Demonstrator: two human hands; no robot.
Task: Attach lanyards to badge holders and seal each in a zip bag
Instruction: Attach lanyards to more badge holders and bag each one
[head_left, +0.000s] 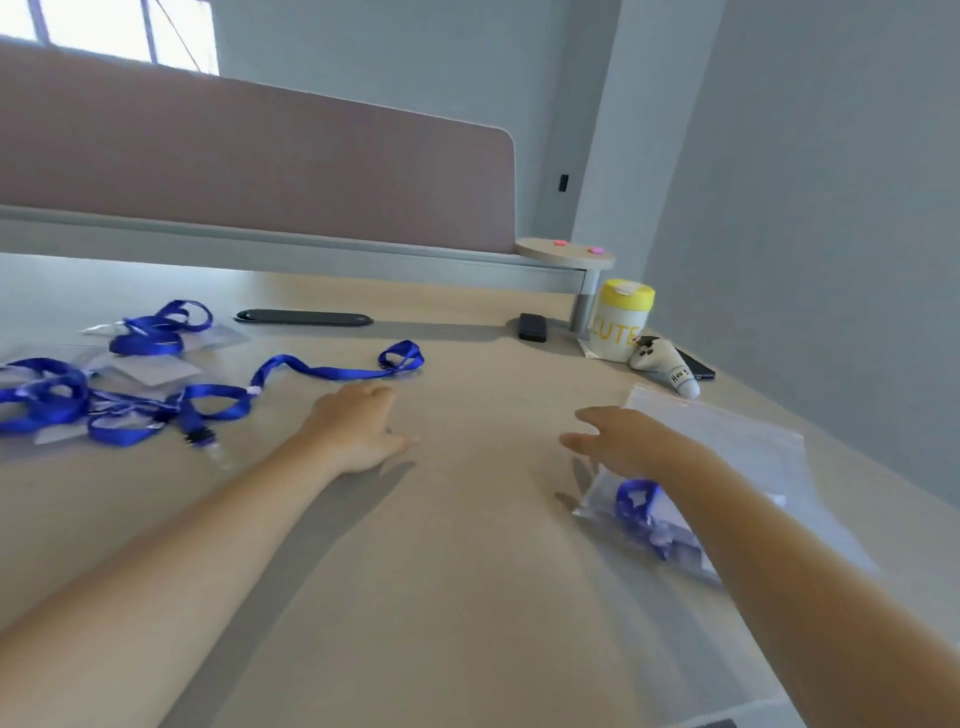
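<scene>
Several blue lanyards (130, 395) lie tangled with clear badge holders (150, 370) at the left of the wooden desk (457, 571). One lanyard strap (337, 370) stretches right toward the middle. My left hand (358, 426) hovers just in front of that strap, fingers relaxed, holding nothing. A filled zip bag (649, 519) with a blue lanyard inside lies at the right, under my right forearm. My right hand (623, 441) is above its far end, fingers spread and empty. A stack of empty zip bags (727, 431) lies beyond it.
A pink divider screen (249, 161) runs along the desk's back edge. A black flat case (304, 317), a small black box (532, 327), a yellow-lidded white cup (621, 319), a small plush toy (667, 366) and a dark phone (698, 365) sit at the back right.
</scene>
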